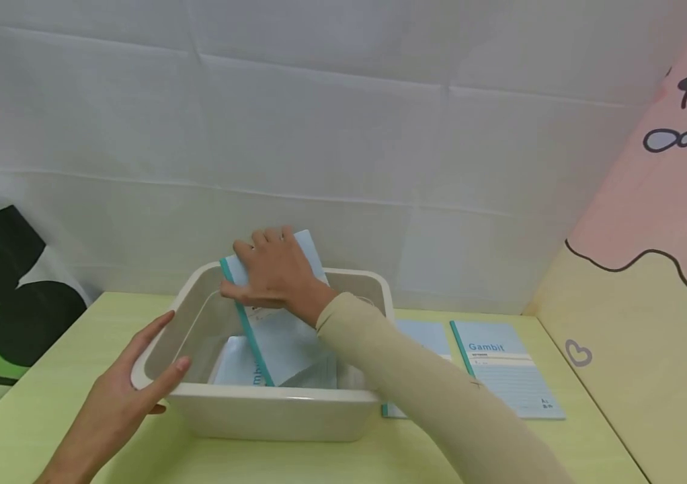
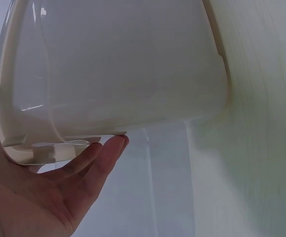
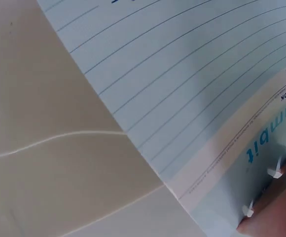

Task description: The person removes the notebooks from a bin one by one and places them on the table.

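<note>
My right hand [image 1: 277,269] grips a light blue notebook [image 1: 286,343] with a teal spine and holds it tilted inside a white plastic bin [image 1: 271,415]. In the right wrist view its fingertips [image 3: 281,197] lie on the cover near the word Gambit. Beneath, another blue notebook [image 1: 233,359] lies in the bin, partly covered by the held one. My left hand [image 1: 116,403] holds the bin at its front left corner, the thumb over the rim. Fingers [image 2: 103,158] reach along the bin's outside in the left wrist view.
Right of the bin, a blue notebook [image 1: 509,370] lies on the pale yellow-green table [image 1: 247,464]. Between them is another notebook [image 1: 425,336], partly hidden by my right sleeve [image 1: 416,376]. A white cloth [image 1: 319,134] hangs behind, and a printed panel [image 1: 652,323] borders the right side.
</note>
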The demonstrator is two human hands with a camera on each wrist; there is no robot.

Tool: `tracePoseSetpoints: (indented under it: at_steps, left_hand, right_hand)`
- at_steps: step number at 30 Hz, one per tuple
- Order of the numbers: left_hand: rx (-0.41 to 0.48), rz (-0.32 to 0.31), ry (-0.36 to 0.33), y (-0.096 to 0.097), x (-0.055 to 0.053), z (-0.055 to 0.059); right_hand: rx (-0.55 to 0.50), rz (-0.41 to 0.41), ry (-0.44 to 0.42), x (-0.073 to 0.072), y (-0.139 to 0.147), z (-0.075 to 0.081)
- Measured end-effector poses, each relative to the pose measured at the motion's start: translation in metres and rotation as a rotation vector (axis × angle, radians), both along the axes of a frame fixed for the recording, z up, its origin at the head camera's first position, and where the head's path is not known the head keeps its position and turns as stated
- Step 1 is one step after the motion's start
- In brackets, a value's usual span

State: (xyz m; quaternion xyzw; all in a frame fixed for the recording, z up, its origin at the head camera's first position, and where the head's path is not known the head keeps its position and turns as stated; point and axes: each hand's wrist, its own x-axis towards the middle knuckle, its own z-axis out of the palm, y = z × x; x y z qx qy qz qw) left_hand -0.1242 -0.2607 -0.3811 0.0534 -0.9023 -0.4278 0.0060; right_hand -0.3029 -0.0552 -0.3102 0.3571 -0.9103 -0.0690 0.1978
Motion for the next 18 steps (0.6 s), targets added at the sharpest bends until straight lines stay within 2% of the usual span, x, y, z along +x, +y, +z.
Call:
tracePoseSetpoints:
  at_steps: [6, 18]
  left_hand:
    - [0.014, 0.011, -0.035, 0.001, -0.001, 0.003]
    - [0.010, 0.009, 0.012, -0.001, 0.000, 0.000]
  right_hand:
    - [-0.072, -0.082, -0.026, -0.009, 0.014, 0.013]
    - [-0.196, -0.210, -0.097, -0.015, 0.037, 0.043]
